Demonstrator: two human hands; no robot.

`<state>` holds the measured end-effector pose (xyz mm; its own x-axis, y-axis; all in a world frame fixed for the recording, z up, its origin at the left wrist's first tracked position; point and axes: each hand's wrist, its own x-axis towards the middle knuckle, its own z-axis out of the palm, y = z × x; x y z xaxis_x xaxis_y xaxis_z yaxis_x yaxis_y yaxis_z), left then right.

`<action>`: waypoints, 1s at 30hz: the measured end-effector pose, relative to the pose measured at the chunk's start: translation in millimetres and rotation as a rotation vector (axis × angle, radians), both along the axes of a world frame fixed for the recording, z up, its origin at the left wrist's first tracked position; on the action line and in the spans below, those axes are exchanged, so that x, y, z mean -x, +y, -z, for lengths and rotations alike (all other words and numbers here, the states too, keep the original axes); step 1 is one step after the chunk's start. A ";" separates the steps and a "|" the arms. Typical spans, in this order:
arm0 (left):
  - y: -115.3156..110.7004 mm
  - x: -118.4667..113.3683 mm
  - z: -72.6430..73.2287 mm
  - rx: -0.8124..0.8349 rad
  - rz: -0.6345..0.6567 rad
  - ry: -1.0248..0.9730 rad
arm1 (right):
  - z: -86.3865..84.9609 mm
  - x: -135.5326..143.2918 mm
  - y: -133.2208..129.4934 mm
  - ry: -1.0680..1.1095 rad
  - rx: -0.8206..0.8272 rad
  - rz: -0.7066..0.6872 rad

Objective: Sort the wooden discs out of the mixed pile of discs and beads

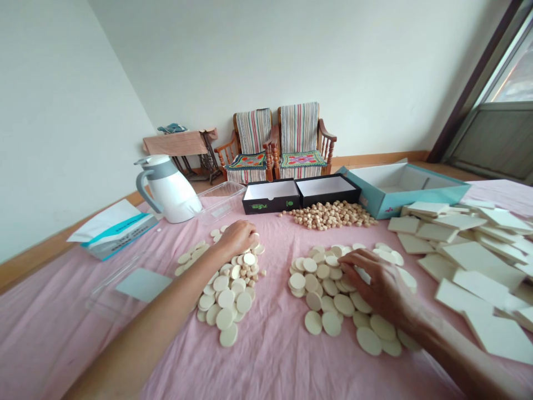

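Discs [226, 298] are lying in two heaps, towards seven and five o'clock in the view, probably for easy reach; well apart, the left hand [240, 239] is curling over one, the right hand [377, 279] over the other, their grips being impossible to tell.

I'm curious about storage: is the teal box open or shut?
Open: the teal box has no lid across its top, and its pale interior shows.

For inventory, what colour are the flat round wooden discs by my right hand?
Pale cream discs; see head view.
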<state>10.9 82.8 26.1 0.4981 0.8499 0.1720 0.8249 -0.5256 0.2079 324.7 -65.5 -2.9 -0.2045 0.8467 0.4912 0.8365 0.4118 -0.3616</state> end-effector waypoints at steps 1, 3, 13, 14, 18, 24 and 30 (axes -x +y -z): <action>-1.9 -2.4 -1.4 -0.028 -0.017 -0.016 | 0.3 0.1 0.3 -0.001 -0.003 -0.002; -8.2 -10.2 -5.0 -0.051 -0.037 -0.059 | 0.9 0.2 0.8 -0.002 -0.004 -0.006; -35.6 -52.0 -16.1 0.440 0.210 -0.461 | -1.2 -1.3 -0.1 0.005 -0.017 -0.006; -33.0 -48.1 -15.5 0.356 0.169 -0.400 | -1.3 -1.5 -0.2 0.007 -0.017 -0.009; -19.6 -21.6 -11.5 0.105 0.065 -0.041 | -1.6 -0.7 -0.6 0.001 -0.005 -0.011; -10.8 -0.5 -2.1 0.086 0.071 0.087 | -0.3 0.0 -0.3 0.003 -0.004 -0.016; -7.6 -1.9 1.7 0.063 0.056 0.121 | -1.1 -0.6 -0.2 -0.001 -0.021 -0.007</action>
